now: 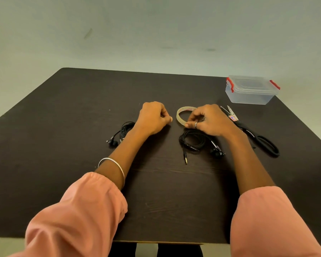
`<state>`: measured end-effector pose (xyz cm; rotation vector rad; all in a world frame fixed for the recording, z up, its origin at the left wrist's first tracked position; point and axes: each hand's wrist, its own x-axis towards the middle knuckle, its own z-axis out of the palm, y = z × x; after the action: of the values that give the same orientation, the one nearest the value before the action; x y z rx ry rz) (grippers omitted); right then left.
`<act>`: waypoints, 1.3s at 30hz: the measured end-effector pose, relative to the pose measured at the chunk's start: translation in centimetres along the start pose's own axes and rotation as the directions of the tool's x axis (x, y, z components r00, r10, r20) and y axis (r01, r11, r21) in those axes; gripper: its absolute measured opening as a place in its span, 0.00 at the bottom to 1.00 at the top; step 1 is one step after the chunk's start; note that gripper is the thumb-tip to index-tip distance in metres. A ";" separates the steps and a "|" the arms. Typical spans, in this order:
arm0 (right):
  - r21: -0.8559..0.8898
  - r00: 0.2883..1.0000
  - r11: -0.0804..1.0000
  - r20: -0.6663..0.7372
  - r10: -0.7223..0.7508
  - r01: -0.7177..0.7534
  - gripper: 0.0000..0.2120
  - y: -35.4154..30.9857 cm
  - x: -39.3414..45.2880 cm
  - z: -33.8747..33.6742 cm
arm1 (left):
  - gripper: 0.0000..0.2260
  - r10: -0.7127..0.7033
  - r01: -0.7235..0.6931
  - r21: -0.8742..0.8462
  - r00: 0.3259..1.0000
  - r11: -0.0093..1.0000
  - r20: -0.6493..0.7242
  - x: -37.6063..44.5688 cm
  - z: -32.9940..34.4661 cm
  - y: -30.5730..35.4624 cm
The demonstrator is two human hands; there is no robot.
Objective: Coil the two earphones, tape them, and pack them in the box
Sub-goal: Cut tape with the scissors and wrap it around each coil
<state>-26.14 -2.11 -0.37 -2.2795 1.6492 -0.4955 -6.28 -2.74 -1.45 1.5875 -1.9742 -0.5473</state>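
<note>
Head view, as we list it: right hand (209, 120) pinching tape roll (183, 115) at 12 o'clock of coiled earphone (192, 140), light, limp, best pinched across its loops; left hand (153, 117) curled, grip contents unclear.

Two black coiled earphones (127, 129) (193, 140) flank center — tape roll (182, 115), closed clear box (251, 89) beyond.

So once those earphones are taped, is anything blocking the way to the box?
Partly. The clear box at the far right still has its lid on, with the red clips down, so it must be opened first. The scissors lie between the right earphone coil and the box, though a hand can lift over them.
</note>
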 end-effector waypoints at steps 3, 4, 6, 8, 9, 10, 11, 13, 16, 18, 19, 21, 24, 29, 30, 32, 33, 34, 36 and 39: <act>0.003 1.000 1.000 0.018 -0.001 0.001 0.05 0.3 0.0 -0.3 | 0.08 -0.026 0.026 -0.022 1.000 0.999 0.004 0.1 -0.1 0.0; -0.002 1.000 1.000 0.022 -0.002 0.002 0.04 0.5 -0.1 -0.3 | 0.08 -0.033 0.034 -0.018 0.999 0.999 0.006 0.1 -0.2 0.1; -0.016 1.000 1.000 0.026 -0.012 0.013 0.02 0.8 -0.1 -0.5 | 0.07 -0.041 0.041 0.008 0.999 0.999 0.010 0.2 -0.5 0.2; -0.047 0.999 0.999 0.026 -0.021 0.022 0.02 0.9 -0.1 -0.7 | 0.07 -0.039 0.038 0.041 0.999 0.998 0.024 0.2 -0.6 0.3; -0.080 1.000 0.997 0.022 -0.020 0.022 0.03 1.0 -0.1 -0.8 | 0.08 -0.040 0.039 0.057 0.999 0.998 0.022 0.2 -0.6 0.3; -0.120 1.000 0.993 0.021 -0.011 0.013 0.03 1.2 -0.2 -1.0 | 0.09 -0.044 0.043 0.071 0.999 0.997 0.009 0.1 -0.6 0.2; -0.157 1.000 0.988 0.020 0.004 -0.001 0.03 1.3 -0.3 -1.2 | 0.09 -0.051 0.052 0.079 0.999 0.996 -0.013 0.1 -0.6 0.0; -0.190 0.999 0.981 0.023 0.039 -0.034 0.03 1.8 -0.6 -1.7 | 0.10 -0.077 0.080 0.064 0.995 0.995 -0.056 0.3 -0.7 -0.4; -0.195 0.997 0.979 0.025 0.072 -0.066 0.04 1.8 -0.8 -2.0 | 0.07 -0.096 0.097 0.013 0.991 0.995 -0.092 0.3 -0.8 -0.9; -0.212 0.996 0.974 0.028 0.083 -0.075 0.06 1.5 -0.9 -1.9 | 0.06 -0.074 0.074 0.002 0.993 0.997 -0.090 0.2 -0.7 -0.9; -0.211 0.996 0.974 0.032 0.085 -0.076 0.09 1.3 -1.0 -2.0 | 0.07 -0.061 0.061 -0.002 0.994 0.998 -0.086 0.2 -0.6 -0.8; -0.154 0.997 0.986 0.024 0.070 -0.066 0.12 1.2 -1.1 -2.0 | 0.09 -0.054 0.051 -0.027 0.994 0.998 -0.090 0.1 -0.6 -0.7; -0.035 0.998 0.999 -0.054 0.024 -0.026 0.07 0.2 -0.7 -1.4 | 0.08 -0.071 0.061 -0.093 0.991 0.994 -0.114 0.1 -0.6 -0.9; -0.141 0.997 0.989 -0.064 0.038 -0.047 0.08 -0.9 0.4 0.4 | 0.07 -0.067 0.047 -0.159 0.990 0.986 -0.122 -0.1 -0.6 -1.2; -0.140 0.996 0.988 -0.067 0.052 -0.061 0.07 -0.6 0.6 0.5 | 0.06 -0.073 0.055 -0.156 0.991 0.986 -0.108 -0.1 -0.7 -1.2; -0.110 0.996 0.991 -0.061 0.072 -0.078 0.05 -0.1 0.7 0.5 | 0.04 -0.085 0.072 -0.162 0.994 0.984 -0.073 0.0 -0.8 -1.2; -0.093 0.995 0.992 -0.060 0.077 -0.082 0.05 0.0 0.6 0.5 | 0.03 -0.090 0.080 -0.164 0.994 0.983 -0.055 0.0 -0.9 -1.2; -0.083 0.995 0.993 -0.065 0.075 -0.080 0.05 0.0 0.6 0.5 | 0.02 -0.095 0.087 -0.166 0.995 0.982 -0.038 0.0 -1.0 -1.1; -0.075 0.995 0.994 -0.075 0.067 -0.073 0.05 -0.1 0.5 0.6 | 0.02 -0.099 0.096 -0.179 0.995 0.979 -0.005 0.0 -1.0 -1.1; -0.070 0.994 0.995 -0.090 0.062 -0.068 0.05 0.0 0.7 0.7 | 0.04 -0.100 0.104 -0.205 0.995 0.973 0.028 0.0 -1.0 -1.2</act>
<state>-25.61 -2.74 -0.91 -2.2770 1.8057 -0.5355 -4.76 -3.02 -1.37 1.5642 -1.7909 -0.7824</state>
